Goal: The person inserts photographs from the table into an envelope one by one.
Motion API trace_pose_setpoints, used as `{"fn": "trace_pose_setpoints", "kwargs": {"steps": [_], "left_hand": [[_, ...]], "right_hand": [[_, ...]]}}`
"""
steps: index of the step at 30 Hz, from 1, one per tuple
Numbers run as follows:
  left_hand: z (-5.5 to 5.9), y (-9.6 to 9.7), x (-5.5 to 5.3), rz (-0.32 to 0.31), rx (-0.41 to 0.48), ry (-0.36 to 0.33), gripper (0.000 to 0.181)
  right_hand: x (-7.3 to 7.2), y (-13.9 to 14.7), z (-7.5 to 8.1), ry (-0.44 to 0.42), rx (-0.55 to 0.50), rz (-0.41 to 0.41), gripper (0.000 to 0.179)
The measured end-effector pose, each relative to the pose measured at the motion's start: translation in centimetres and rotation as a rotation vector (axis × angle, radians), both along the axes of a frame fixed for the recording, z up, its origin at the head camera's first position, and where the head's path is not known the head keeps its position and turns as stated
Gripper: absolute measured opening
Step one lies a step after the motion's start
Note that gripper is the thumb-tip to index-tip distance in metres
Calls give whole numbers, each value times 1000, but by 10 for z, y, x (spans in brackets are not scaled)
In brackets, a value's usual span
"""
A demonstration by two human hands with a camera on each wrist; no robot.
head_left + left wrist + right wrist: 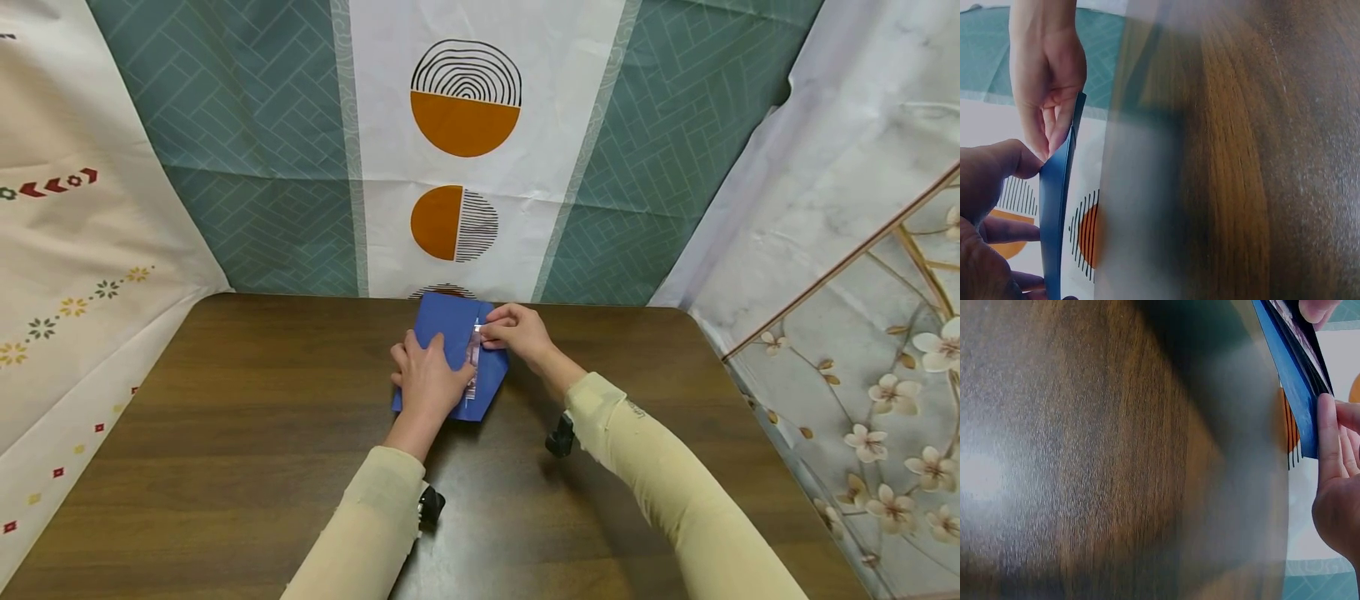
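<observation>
A blue envelope (442,321) is held above the table, its pointed flap (491,383) toward the right. Along the flap's fold shows a narrow, shiny printed strip (472,367); its kind is unclear, and the rest of it is hidden. My left hand (430,375) grips the envelope from the left, fingers spread over its face and thumb near the strip. At the strip's upper end, my right hand (521,336) pinches with thumb and finger. The right wrist view shows the strip (1297,328) between the blue layers, the right fingertips at its end.
A brown wooden table (300,483) lies below, reaching back to a patterned cloth (270,167). Black wrist cameras (431,506) hang under both forearms. A floral cloth (885,417) stands at the right, a cream one (75,250) at the left.
</observation>
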State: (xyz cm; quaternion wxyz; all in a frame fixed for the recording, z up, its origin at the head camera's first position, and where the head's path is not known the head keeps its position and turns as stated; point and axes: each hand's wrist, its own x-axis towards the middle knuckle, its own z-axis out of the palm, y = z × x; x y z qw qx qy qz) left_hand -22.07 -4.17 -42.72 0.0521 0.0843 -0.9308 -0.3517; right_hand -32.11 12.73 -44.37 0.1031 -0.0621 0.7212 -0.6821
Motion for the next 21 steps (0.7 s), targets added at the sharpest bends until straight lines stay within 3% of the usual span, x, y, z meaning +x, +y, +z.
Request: {"fn": "trace_pose_setpoints", "kwargs": {"steps": [8, 21], "left_hand": [[1, -3, -1, 0, -4, -6, 71], [1, -6, -2, -4, 4, -19, 72]], "right_hand": [[0, 0, 0, 0, -52, 18, 21], [4, 0, 4, -82, -53, 55, 26]]}}
